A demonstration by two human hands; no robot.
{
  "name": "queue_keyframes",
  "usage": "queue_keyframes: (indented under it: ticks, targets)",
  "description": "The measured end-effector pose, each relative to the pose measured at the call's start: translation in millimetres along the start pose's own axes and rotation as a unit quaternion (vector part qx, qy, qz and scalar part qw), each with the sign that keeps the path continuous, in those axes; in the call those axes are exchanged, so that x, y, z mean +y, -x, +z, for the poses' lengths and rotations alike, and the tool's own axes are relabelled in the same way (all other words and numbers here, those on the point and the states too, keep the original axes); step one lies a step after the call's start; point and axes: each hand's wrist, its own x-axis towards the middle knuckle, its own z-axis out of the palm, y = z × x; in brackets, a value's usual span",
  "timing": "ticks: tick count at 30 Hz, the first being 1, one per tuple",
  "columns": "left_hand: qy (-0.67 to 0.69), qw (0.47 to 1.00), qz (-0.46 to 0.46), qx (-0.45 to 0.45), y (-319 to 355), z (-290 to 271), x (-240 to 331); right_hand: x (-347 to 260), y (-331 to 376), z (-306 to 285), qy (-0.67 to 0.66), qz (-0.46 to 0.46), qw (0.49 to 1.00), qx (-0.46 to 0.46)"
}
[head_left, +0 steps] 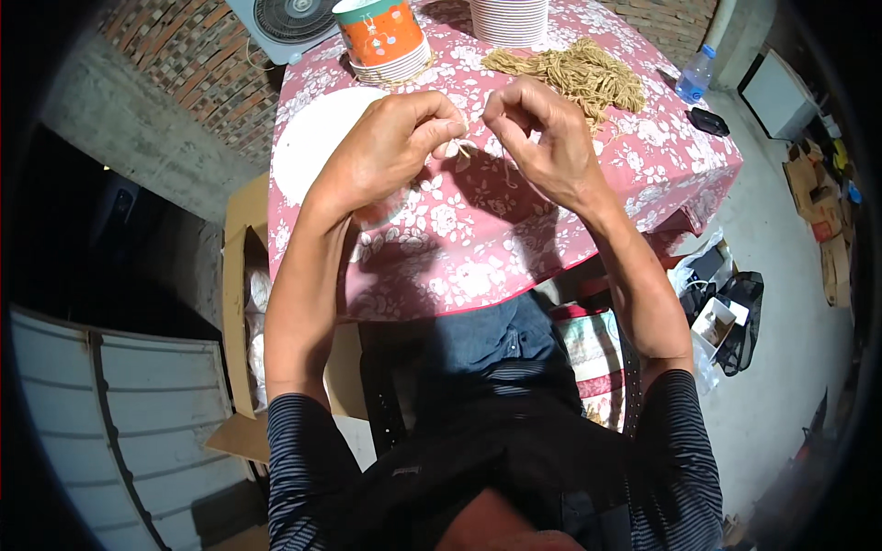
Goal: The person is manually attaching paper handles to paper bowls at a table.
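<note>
Above the middle of a floral-clothed table (pixel 551 230), we see the left hand (pixel 390 151) and right hand (pixel 542 138) raised close together, fingertips pinched shut on a short pale string (pixel 462 145) between them. Bare cloth lies open toward the near edge, while a string heap (pixel 574 73), stacked paper cups (pixel 381 37) and a white disc (pixel 308 138) crowd the far side.

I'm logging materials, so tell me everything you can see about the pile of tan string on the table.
The string pile is a loose, tangled heap of short tan cords, fibrous like twine or jute. It lies flat on the floral pink tablecloth toward the table's far right side, just beyond the right hand. A white cup stack stands right behind it. Neither hand touches the heap itself.
</note>
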Motion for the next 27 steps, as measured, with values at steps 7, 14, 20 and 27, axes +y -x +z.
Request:
queue_keyframes:
  ticks: [7, 14, 20, 27]
  targets:
    - [-0.002, 0.999, 0.000, 0.045, 4, -3, -9, -5, 21, 16, 0.016, 0.024, 0.999, -0.036]
    - [0.025, 0.999, -0.039, 0.014, 6, -4, -3, 0, 21, 30, -0.033, 0.064, 0.997, 0.013]
    - [0.142, 0.987, -0.056, 0.058, 15, -4, 0, -10, 24, 39, -0.013, 0.080, 0.997, 0.018]
    - [0.067, 0.995, -0.071, 0.018, 33, -20, 21, -10, 16, 28, -0.032, 0.115, 0.992, 0.030]
